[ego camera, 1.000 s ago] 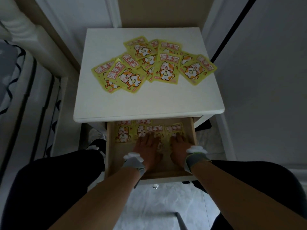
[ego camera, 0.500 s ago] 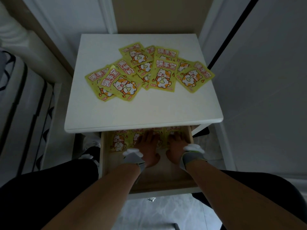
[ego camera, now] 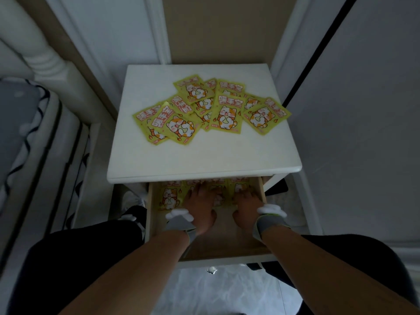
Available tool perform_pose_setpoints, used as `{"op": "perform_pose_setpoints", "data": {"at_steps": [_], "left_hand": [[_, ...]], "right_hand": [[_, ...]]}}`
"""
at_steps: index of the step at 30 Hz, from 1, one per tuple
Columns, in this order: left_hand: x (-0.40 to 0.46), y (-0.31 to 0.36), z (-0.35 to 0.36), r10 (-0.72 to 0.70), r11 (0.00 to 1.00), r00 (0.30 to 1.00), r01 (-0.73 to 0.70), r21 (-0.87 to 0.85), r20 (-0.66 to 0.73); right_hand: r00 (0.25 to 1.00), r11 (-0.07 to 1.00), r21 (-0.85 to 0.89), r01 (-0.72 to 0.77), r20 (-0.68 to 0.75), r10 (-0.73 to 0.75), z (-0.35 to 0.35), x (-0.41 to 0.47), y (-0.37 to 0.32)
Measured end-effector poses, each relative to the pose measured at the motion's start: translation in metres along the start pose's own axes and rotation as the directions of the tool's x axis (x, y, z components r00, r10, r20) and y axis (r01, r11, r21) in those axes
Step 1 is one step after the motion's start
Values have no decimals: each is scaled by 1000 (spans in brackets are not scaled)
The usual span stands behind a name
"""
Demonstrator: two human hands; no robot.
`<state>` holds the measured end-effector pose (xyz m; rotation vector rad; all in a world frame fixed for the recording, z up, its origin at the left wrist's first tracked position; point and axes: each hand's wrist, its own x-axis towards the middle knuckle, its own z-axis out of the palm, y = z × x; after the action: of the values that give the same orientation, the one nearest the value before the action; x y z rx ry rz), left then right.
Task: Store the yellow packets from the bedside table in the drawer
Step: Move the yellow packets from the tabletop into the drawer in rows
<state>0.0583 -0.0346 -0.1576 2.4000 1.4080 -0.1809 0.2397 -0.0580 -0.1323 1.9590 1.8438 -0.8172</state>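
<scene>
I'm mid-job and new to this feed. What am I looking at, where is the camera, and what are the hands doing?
There is no machine here: a person works bare-handed, and one camera on their head looks down. The white bedside table carries a loose pile of yellow packets. Below it the drawer is pulled open, with more packets along its back. The left hand and right hand lie flat on those packets, fingers spread, pressing rather than gripping. Grey wristbands sit on both wrists.

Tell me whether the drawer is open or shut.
Open: the drawer is pulled out below the tabletop, both hands inside on yellow packets.
</scene>
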Motion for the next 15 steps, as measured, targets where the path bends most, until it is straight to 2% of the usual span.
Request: {"op": "perform_pose_setpoints", "data": {"at_steps": [5, 9, 11, 13, 15], "left_hand": [[-31, -4, -34, -34, 998, 999, 33, 46, 33], [-54, -8, -68, 32, 998, 992, -26, 56, -122], [-64, -9, -88, 52, 999, 978, -53, -3, -204], [-67, -9, -106, 54, 995, 947, -79, -68, -316], [-65, -14, -128, 27, 993, 904, -74, -94, -427]], "right_hand": [[1000, 1000, 0, 17, 3, -17, -10, -38, -13], [998, 998, -23, 52, -28, -53, -37, -60, -25], [986, 997, -44, 68, -150, -74, -57, -70, -32], [938, 993, -52, 105, -325, -116, -75, -76, -37], [890, 988, -55, 145, -429, -155, -97, -78, -48]]}}
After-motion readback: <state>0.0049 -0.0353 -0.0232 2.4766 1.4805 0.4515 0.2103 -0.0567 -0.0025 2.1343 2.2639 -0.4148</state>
